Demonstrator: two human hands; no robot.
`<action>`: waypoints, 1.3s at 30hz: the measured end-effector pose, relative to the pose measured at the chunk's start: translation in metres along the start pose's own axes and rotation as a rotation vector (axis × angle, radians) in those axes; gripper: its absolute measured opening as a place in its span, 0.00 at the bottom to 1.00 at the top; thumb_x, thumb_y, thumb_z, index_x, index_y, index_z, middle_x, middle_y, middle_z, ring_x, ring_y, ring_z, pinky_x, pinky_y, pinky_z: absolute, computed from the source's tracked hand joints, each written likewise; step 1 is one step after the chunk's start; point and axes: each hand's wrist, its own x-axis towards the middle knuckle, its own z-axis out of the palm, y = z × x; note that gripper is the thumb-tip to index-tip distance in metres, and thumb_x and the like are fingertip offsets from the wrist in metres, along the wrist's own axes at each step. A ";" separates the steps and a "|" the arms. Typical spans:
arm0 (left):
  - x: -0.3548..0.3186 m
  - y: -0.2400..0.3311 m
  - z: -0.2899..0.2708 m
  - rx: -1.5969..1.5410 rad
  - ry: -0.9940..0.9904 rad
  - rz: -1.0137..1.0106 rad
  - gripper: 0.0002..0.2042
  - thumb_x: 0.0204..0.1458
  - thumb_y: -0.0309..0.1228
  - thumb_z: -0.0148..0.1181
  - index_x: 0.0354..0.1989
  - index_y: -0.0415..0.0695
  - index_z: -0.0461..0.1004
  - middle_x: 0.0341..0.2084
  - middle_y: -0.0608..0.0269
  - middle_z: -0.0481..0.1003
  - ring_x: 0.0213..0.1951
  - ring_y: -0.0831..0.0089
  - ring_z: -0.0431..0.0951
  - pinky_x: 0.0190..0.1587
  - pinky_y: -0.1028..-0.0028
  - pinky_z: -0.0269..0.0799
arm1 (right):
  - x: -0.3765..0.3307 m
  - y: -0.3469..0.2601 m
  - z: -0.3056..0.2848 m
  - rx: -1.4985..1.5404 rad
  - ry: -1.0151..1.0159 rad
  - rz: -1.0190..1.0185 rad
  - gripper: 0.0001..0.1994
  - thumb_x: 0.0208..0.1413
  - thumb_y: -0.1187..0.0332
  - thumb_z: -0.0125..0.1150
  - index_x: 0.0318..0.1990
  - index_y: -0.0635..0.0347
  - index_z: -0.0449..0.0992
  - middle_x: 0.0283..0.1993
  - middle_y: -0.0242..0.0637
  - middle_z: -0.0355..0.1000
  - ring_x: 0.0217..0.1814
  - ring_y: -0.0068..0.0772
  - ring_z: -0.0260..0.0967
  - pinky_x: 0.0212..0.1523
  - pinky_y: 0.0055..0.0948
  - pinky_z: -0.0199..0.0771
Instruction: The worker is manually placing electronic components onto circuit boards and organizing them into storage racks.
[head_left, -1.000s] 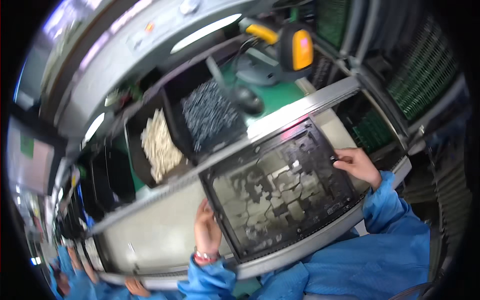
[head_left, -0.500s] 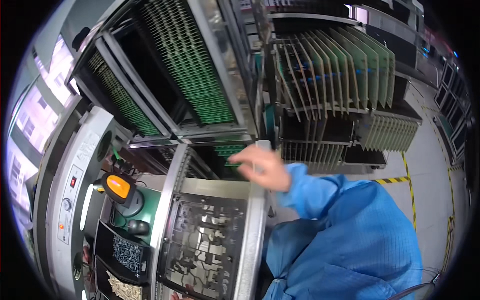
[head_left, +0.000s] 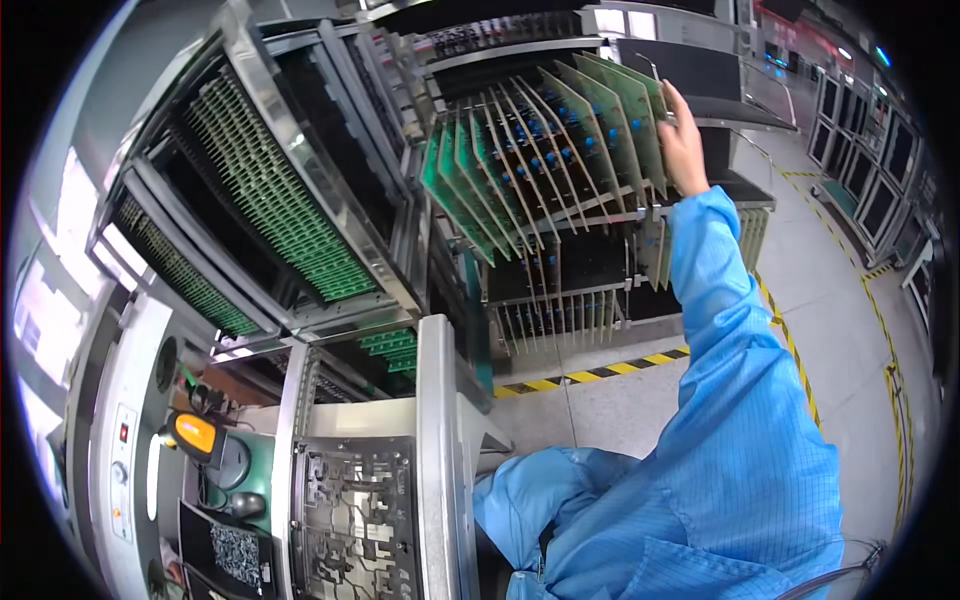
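Note:
My right hand (head_left: 682, 142) reaches out to the rack at the upper middle, arm stretched in a blue sleeve. Its fingers and thumb are at the edge of the rightmost green circuit board (head_left: 643, 118), seemingly pinching it; part of the grip is hidden. Several more circuit boards (head_left: 590, 125) with small blue parts stand upright in a row beside it. My left hand is out of view. On the workbench at the lower left lies a dark fixture plate (head_left: 358, 520) with many cut-outs, set between metal rails (head_left: 440, 480).
A tall magazine rack (head_left: 270, 190) with green slotted walls stands at the left. Near the bench are a yellow-and-black scanner (head_left: 195, 433), a black bin of screws (head_left: 236, 555) and a white control unit (head_left: 125, 440). Yellow-black tape (head_left: 620, 368) marks the floor beneath the board rack.
My right hand has moved from above the bench rails out to the right and up to the circuit boards. The view has turned right, and the fixture plate now sits lower and further left.

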 end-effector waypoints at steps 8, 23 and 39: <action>0.041 -0.003 -0.073 -0.015 -0.142 0.049 0.17 0.51 0.35 0.51 0.46 0.39 0.68 0.46 0.50 0.68 0.49 0.59 0.66 0.55 0.61 0.58 | 0.006 0.012 -0.016 0.013 -0.199 0.121 0.28 0.48 0.81 0.38 0.62 0.65 0.53 0.62 0.41 0.56 0.63 0.29 0.52 0.61 0.24 0.49; 0.053 -0.002 -0.076 0.165 -0.150 0.136 0.15 0.52 0.38 0.49 0.40 0.40 0.71 0.40 0.54 0.72 0.43 0.63 0.70 0.51 0.62 0.62 | 0.001 0.023 -0.010 -0.300 0.299 0.018 0.15 0.56 0.74 0.46 0.52 0.63 0.65 0.40 0.49 0.72 0.43 0.40 0.72 0.43 0.28 0.67; -0.130 -0.062 0.240 0.601 -0.776 0.610 0.26 0.55 0.42 0.46 0.56 0.34 0.58 0.56 0.50 0.59 0.56 0.62 0.62 0.58 0.65 0.56 | -0.136 -0.233 0.005 0.623 1.380 -0.198 0.16 0.48 0.67 0.51 0.44 0.64 0.69 0.46 0.44 0.66 0.49 0.36 0.62 0.50 0.38 0.63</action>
